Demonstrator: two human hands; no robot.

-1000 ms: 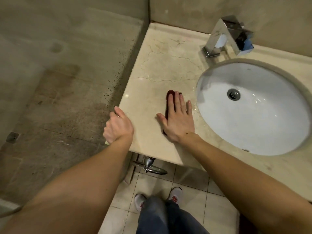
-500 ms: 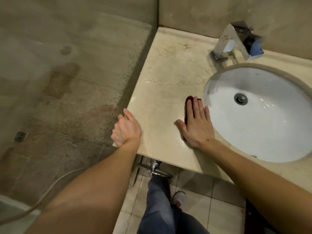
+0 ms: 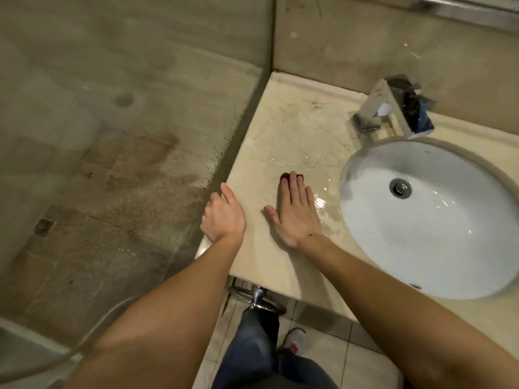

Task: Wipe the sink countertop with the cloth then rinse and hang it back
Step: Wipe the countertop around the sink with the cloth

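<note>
- Pressing flat, our right hand [image 3: 295, 213] lies palm down on the countertop [image 3: 292, 130], fingers straight and together, thumb spread toward the left.
- We cover almost all of the dark red cloth [image 3: 286, 176] with that hand; only a small edge of it shows past the fingertips. The hand is spread over the cloth, not clenched around it.
- We keep the cloth on the counter, left of the sink [image 3: 438, 220] and near its rim, not in the basin.
- Our left hand [image 3: 223, 216] rests at the left front corner of the countertop, fingers loosely curled over the edge, holding nothing else. It is near the right hand, not touching it.
- We see a wet sheen on the stone between the right hand and the sink rim.
- We see the chrome tap [image 3: 393, 108] standing at the back of the counter, behind the basin, and the drain [image 3: 400, 188] in the middle of the white bowl.
- We see a glass panel [image 3: 126, 136] meeting the counter's left edge.
- Below the counter, we see a chrome towel ring [image 3: 258, 299], 1 white shoe [image 3: 295, 341] and floor tiles [image 3: 331, 352].
</note>
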